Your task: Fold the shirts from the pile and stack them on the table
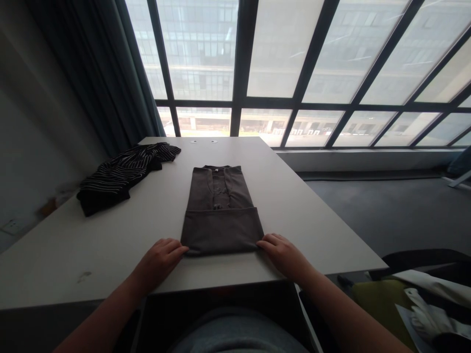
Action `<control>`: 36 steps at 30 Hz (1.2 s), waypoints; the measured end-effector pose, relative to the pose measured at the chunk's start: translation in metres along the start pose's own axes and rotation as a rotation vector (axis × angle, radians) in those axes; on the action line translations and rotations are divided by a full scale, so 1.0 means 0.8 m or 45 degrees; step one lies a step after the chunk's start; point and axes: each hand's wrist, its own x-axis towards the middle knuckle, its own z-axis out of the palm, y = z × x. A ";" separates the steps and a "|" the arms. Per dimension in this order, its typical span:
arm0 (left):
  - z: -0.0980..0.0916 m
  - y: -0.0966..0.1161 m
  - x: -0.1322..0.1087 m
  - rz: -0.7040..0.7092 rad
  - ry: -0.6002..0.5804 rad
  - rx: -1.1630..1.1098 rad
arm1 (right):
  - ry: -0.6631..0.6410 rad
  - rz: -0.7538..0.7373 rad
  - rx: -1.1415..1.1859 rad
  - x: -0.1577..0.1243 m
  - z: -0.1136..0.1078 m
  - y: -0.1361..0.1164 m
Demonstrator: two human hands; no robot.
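A: Where's the folded brown shirt (pixel 221 215)?
B: On the worktop (pixel 312 215), between 2 hands. The left hand (pixel 162 257) curls its grip at 1 near corner, closure unclear; the right hand (pixel 281 252) lies open, touching the other.

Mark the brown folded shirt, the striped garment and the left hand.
brown folded shirt (pixel 221 230), head view, folded-up lower panel.
striped garment (pixel 121 176), head view, middle of the heap.
left hand (pixel 162 257), head view, back of the hand.
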 end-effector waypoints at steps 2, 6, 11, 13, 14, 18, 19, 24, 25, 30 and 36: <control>-0.004 0.010 0.000 0.033 -0.011 0.001 | -0.051 -0.005 0.043 -0.007 -0.007 -0.001; -0.019 0.028 -0.007 0.074 -0.117 -0.208 | -0.253 -0.041 0.207 -0.023 -0.033 0.000; -0.020 0.009 -0.005 -0.155 -0.233 -0.636 | -0.303 0.021 0.459 -0.018 -0.051 0.018; -0.008 -0.019 0.007 -0.298 -0.181 -0.622 | -0.279 0.068 0.485 0.000 -0.046 0.035; 0.001 -0.035 0.016 -0.365 -0.160 -0.577 | -0.275 0.073 0.494 0.012 -0.041 0.046; 0.043 -0.100 0.069 -0.462 -0.137 -0.367 | -0.197 -0.003 0.537 0.075 -0.007 0.092; 0.053 -0.114 0.084 -0.463 -0.126 -0.316 | -0.147 -0.003 0.519 0.094 0.004 0.104; 0.096 -0.182 0.171 -0.762 -0.032 -0.061 | 0.065 0.228 0.350 0.206 0.054 0.169; 0.104 -0.195 0.188 -0.836 -0.022 -0.041 | 0.086 0.307 0.335 0.230 0.062 0.181; 0.136 -0.251 0.254 -0.957 -0.036 -0.073 | 0.026 0.471 0.431 0.328 0.090 0.226; 0.157 -0.282 0.297 -1.108 0.010 -0.190 | 0.168 0.514 0.750 0.382 0.109 0.253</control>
